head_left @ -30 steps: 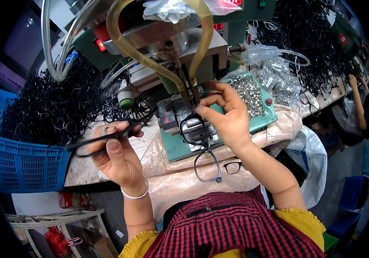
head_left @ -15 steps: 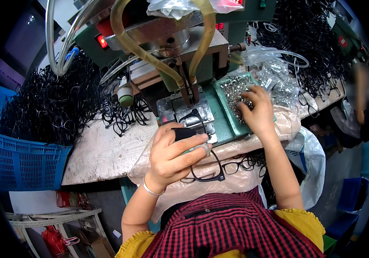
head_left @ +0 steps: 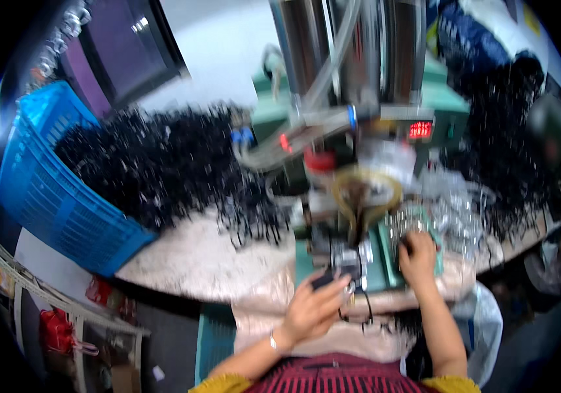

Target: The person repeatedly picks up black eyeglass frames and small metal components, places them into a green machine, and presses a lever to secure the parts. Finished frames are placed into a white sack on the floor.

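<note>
The left hand (head_left: 312, 308) curls around a blurred black object (head_left: 324, 280) beside a silver metal block (head_left: 359, 255); the right hand (head_left: 418, 259), grip unclear, likely picks small silver parts (head_left: 406, 221) from a green tray (head_left: 437, 259), next needing precision.

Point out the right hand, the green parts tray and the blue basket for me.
Right hand (head_left: 418, 261): head view, on the back of the hand.
Green parts tray (head_left: 391, 261): head view, on its left rim.
Blue basket (head_left: 71, 204): head view, on its outer side wall.
</note>
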`<state>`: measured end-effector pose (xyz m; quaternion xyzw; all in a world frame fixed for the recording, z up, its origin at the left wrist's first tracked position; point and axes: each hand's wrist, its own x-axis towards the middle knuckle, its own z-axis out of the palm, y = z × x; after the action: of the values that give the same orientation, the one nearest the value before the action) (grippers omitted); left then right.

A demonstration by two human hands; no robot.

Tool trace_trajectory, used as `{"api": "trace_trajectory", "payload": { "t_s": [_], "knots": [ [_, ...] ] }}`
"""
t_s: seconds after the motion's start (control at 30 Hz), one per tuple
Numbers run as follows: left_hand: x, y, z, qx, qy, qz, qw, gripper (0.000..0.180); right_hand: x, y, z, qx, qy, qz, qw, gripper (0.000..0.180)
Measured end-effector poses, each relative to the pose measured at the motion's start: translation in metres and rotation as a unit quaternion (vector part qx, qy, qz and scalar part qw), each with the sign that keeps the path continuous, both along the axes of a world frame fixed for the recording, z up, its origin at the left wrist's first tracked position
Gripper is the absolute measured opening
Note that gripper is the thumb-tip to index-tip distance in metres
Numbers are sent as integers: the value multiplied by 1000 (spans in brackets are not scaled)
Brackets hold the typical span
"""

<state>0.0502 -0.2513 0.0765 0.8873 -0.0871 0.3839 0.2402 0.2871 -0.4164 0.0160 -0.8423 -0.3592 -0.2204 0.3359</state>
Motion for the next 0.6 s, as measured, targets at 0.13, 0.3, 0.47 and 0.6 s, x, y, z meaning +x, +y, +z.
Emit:
{"api": "trace_trajectory", "payload": {
  "t_s": [0.13, 0.3, 0.47, 0.6],
  "knots": [
    [-35, 62, -6, 19, -140, 287, 947, 13, 1, -4, 4, 27, 22, -3, 999, 8],
    [-8, 201, 7, 50, -19, 441, 896, 25, -9, 0, 22, 93, -11, -39, 995, 19],
    [3, 281, -129, 95, 170, 494, 847, 35, -4, 19, -11, 106, 96, -11, 990, 17],
    [11, 260, -105, 4, 356, 337, 872, 28, -9, 11, 3, 125, 119, 3, 985, 14]
  ]
}}
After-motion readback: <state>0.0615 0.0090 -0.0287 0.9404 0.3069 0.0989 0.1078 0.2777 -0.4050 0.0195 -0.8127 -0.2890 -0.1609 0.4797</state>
